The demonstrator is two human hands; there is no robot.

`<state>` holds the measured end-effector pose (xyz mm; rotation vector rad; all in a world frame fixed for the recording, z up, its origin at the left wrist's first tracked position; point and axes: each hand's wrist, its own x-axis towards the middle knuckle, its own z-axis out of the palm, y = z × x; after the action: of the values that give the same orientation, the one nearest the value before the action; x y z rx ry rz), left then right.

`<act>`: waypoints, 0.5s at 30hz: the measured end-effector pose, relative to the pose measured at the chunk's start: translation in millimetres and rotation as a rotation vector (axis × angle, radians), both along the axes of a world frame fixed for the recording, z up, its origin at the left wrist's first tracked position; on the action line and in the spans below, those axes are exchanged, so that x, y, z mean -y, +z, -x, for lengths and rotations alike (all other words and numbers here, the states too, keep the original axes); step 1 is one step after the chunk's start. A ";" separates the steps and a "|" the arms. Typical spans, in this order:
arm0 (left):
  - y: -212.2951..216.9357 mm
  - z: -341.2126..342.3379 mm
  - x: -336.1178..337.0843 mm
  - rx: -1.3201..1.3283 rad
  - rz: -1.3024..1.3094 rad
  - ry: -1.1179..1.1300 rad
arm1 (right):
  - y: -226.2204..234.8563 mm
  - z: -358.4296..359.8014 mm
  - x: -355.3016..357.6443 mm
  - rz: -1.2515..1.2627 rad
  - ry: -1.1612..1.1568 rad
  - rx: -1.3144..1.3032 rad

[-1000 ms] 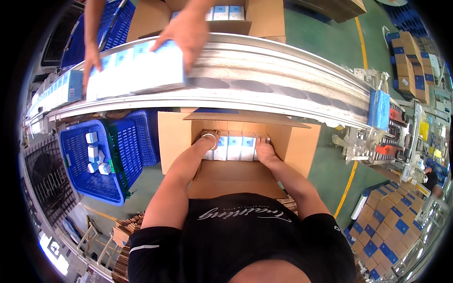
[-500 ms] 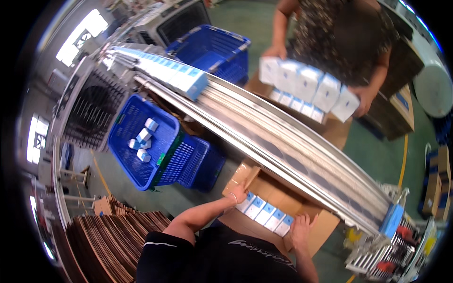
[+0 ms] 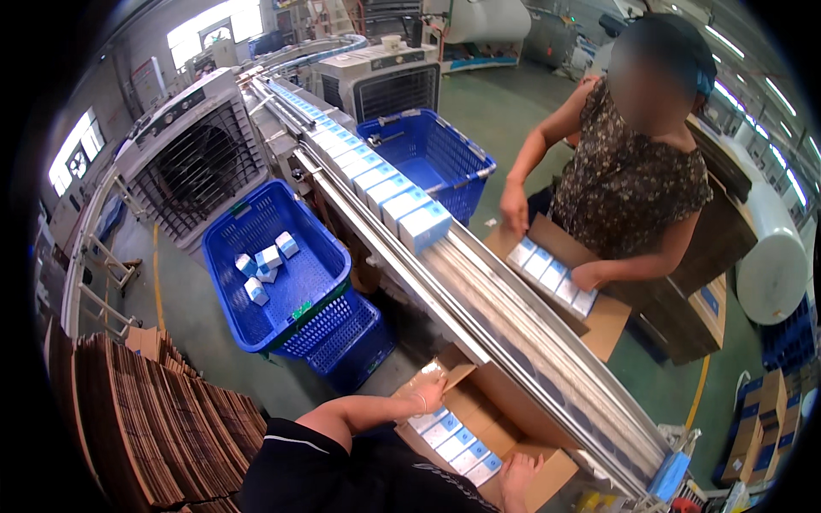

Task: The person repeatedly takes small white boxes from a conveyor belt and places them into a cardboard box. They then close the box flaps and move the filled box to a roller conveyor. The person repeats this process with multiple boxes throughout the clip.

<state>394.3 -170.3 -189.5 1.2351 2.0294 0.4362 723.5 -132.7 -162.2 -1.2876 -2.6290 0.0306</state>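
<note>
Lower centre: I count five blue-white boxes [image 3: 455, 444], one part-filled carton [image 3: 513, 405]; left hand [image 3: 433, 393] at left-edge flap [image 3: 460, 374], grip unclear; right hand [image 3: 518, 475] splayed, right edge.

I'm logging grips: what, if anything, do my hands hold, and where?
On the box: left hand at left flap, right hand at right flap; whether either grips can't be told.

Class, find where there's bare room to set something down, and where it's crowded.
Bare: the conveyor between its boxes and the blue end piece; the near blue basket, right of its loose small boxes. Crowded: the conveyor's far stretch, and the near side of the wearer's carton, filled by packed boxes.
</note>
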 end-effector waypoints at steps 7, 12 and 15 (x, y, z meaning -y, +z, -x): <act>-14.7 1.7 -4.2 -0.001 -0.066 -0.072 | 21.4 4.2 -5.7 0.000 0.066 0.114; -31.2 -1.7 -4.5 0.006 -0.168 0.042 | 63.0 6.4 -6.5 0.131 0.097 0.291; -26.0 -7.4 0.1 -0.065 -0.164 0.134 | 88.6 9.0 -10.4 0.175 0.120 0.340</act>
<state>401.7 -170.4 -215.5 1.2281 2.1758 0.6451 714.6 -122.2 -73.7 -1.2835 -3.0515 0.0677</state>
